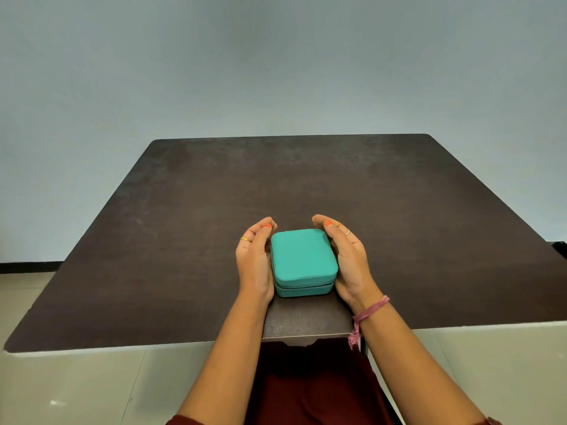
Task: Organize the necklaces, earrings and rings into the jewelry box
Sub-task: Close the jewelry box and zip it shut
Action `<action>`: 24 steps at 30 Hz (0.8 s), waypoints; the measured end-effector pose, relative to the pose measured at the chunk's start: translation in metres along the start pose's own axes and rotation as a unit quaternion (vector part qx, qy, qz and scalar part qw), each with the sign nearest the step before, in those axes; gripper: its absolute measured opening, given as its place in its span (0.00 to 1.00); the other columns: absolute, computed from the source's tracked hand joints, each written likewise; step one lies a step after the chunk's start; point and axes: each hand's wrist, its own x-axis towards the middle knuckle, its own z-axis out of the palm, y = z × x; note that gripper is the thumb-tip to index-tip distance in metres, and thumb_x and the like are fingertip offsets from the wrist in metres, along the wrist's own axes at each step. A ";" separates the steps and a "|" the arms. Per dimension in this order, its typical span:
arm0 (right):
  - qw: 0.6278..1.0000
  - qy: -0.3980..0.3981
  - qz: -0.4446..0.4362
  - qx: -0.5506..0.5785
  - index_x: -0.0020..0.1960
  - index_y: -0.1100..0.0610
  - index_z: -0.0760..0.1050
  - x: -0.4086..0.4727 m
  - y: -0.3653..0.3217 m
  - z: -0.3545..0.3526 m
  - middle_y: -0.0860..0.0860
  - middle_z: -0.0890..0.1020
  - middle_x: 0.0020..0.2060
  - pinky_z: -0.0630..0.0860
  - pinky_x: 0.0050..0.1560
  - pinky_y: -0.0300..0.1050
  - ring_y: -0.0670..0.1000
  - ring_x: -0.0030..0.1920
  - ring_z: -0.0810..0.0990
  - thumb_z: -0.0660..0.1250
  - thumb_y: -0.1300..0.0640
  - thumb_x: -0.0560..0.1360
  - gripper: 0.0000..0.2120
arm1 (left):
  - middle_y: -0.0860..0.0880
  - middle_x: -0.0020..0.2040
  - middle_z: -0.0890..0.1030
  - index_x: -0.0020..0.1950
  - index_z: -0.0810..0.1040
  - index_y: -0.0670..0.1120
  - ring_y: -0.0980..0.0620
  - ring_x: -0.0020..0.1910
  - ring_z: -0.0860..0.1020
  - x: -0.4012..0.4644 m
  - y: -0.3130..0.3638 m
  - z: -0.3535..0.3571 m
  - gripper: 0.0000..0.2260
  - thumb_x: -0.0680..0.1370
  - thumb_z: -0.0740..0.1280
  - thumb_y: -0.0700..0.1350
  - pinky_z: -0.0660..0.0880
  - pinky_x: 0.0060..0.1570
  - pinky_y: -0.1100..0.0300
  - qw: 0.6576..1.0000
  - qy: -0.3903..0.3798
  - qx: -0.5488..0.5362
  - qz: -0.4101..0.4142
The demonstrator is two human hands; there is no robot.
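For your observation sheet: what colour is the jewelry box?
Teal, a plain blue-green; the box shows clearly in the head view.

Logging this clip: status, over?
Left hand and right hand open, flanking jewelry box. Box closed on table. No loose jewelry visible.

We saw a dark brown surface point(190, 240) with rounded far corners, its top mottled and faintly scuffed — paler patches lay toward the far edge. A thin light strip edged its near side, and a small notch was cut into that edge near the middle. Behind it rose a plain pale blue-grey wall point(276, 62), with a black skirting strip point(27, 267) at its foot on the left. Beige floor tiles point(76, 388) lay below — grout lines crossed them. A small dark object point(560, 246) showed at the right edge, too cropped to tell.
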 end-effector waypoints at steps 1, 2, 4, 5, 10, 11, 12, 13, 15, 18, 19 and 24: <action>1.000 -0.001 0.001 -0.004 0.57 0.61 0.78 0.000 0.000 0.000 0.49 0.85 0.45 0.80 0.41 0.39 0.45 0.42 0.83 0.61 0.60 0.79 0.10 | 0.47 0.47 0.82 0.49 0.80 0.44 0.54 0.49 0.80 0.000 0.000 0.000 0.07 0.79 0.63 0.36 0.77 0.48 0.59 1.000 0.001 0.003 0.002; 1.000 -0.004 0.003 -0.008 0.57 0.61 0.78 0.000 0.001 -0.001 0.49 0.85 0.45 0.80 0.42 0.40 0.45 0.42 0.83 0.61 0.60 0.79 0.10 | 0.47 0.48 0.82 0.49 0.80 0.44 0.54 0.49 0.80 -0.001 0.000 0.000 0.07 0.79 0.63 0.36 0.77 0.49 0.59 1.000 0.002 0.007 0.004; 1.000 -0.012 0.005 -0.023 0.57 0.59 0.78 0.000 0.002 -0.002 0.49 0.84 0.47 0.80 0.44 0.41 0.46 0.44 0.82 0.62 0.61 0.79 0.10 | 0.47 0.49 0.82 0.50 0.80 0.45 0.54 0.49 0.80 -0.003 0.001 0.000 0.07 0.79 0.63 0.36 0.77 0.49 0.59 1.000 -0.004 0.025 0.009; 0.999 -0.016 0.004 -0.034 0.58 0.58 0.78 0.000 0.003 -0.003 0.49 0.83 0.49 0.80 0.45 0.41 0.46 0.45 0.82 0.62 0.61 0.79 0.10 | 0.48 0.50 0.82 0.51 0.79 0.45 0.55 0.47 0.80 -0.005 0.001 0.001 0.07 0.79 0.63 0.37 0.78 0.47 0.61 0.999 -0.009 0.040 0.012; 0.982 -0.062 -0.006 -0.181 0.68 0.49 0.70 -0.005 0.004 -0.013 0.46 0.75 0.62 0.76 0.52 0.35 0.40 0.56 0.77 0.59 0.53 0.80 0.16 | 0.53 0.58 0.80 0.58 0.76 0.50 0.57 0.57 0.78 -0.018 0.001 -0.003 0.09 0.81 0.60 0.42 0.76 0.55 0.61 0.994 -0.029 0.098 0.025; 0.967 -0.087 -0.014 -0.240 0.70 0.46 0.66 -0.009 0.002 -0.017 0.44 0.72 0.65 0.74 0.54 0.33 0.39 0.60 0.74 0.59 0.49 0.80 0.19 | 0.53 0.60 0.79 0.59 0.76 0.51 0.57 0.60 0.77 -0.021 0.001 -0.006 0.10 0.82 0.59 0.42 0.74 0.59 0.60 0.994 -0.032 0.097 0.022; 0.945 -0.116 -0.023 -0.306 0.73 0.44 0.61 -0.012 0.001 -0.021 0.41 0.67 0.68 0.70 0.57 0.30 0.39 0.63 0.71 0.59 0.44 0.78 0.25 | 0.52 0.62 0.78 0.60 0.75 0.51 0.57 0.61 0.76 -0.024 0.002 -0.009 0.10 0.82 0.58 0.42 0.72 0.62 0.60 0.995 -0.037 0.089 0.016; 0.917 -0.142 -0.032 -0.370 0.75 0.43 0.55 -0.016 -0.001 -0.026 0.39 0.63 0.70 0.66 0.58 0.26 0.38 0.66 0.66 0.59 0.41 0.75 0.30 | 0.52 0.63 0.77 0.61 0.74 0.50 0.57 0.63 0.75 -0.026 0.003 -0.012 0.11 0.82 0.57 0.42 0.70 0.64 0.59 0.996 -0.042 0.075 0.007; 0.866 -0.181 -0.044 -0.465 0.77 0.45 0.47 -0.020 -0.004 -0.033 0.37 0.56 0.71 0.60 0.58 0.20 0.37 0.68 0.60 0.60 0.37 0.72 0.39 | 0.50 0.67 0.75 0.67 0.70 0.47 0.56 0.66 0.73 -0.033 0.005 -0.018 0.14 0.82 0.55 0.42 0.67 0.68 0.59 0.996 -0.059 0.058 -0.013; 0.820 -0.215 -0.040 -0.529 0.77 0.45 0.38 -0.021 -0.004 -0.039 0.38 0.49 0.74 0.58 0.67 0.31 0.38 0.71 0.55 0.65 0.35 0.68 0.49 | 0.50 0.70 0.71 0.73 0.65 0.43 0.54 0.69 0.70 -0.041 0.005 -0.024 0.18 0.83 0.54 0.43 0.63 0.72 0.55 0.994 -0.085 0.061 -0.034; 0.814 -0.219 -0.038 -0.537 0.76 0.45 0.35 -0.021 -0.003 -0.039 0.38 0.48 0.75 0.58 0.68 0.33 0.38 0.71 0.54 0.66 0.34 0.67 0.51 | 0.50 0.71 0.70 0.74 0.64 0.43 0.54 0.69 0.69 -0.043 0.005 -0.025 0.19 0.83 0.53 0.44 0.63 0.72 0.55 0.993 -0.092 0.064 -0.038; 0.810 -0.215 -0.037 -0.544 0.74 0.43 0.30 -0.024 -0.001 -0.037 0.40 0.51 0.76 0.60 0.70 0.39 0.41 0.73 0.57 0.68 0.32 0.62 0.58 | 0.54 0.73 0.67 0.75 0.61 0.46 0.57 0.70 0.67 -0.043 0.002 -0.024 0.20 0.83 0.52 0.45 0.63 0.71 0.57 0.987 -0.121 0.097 -0.044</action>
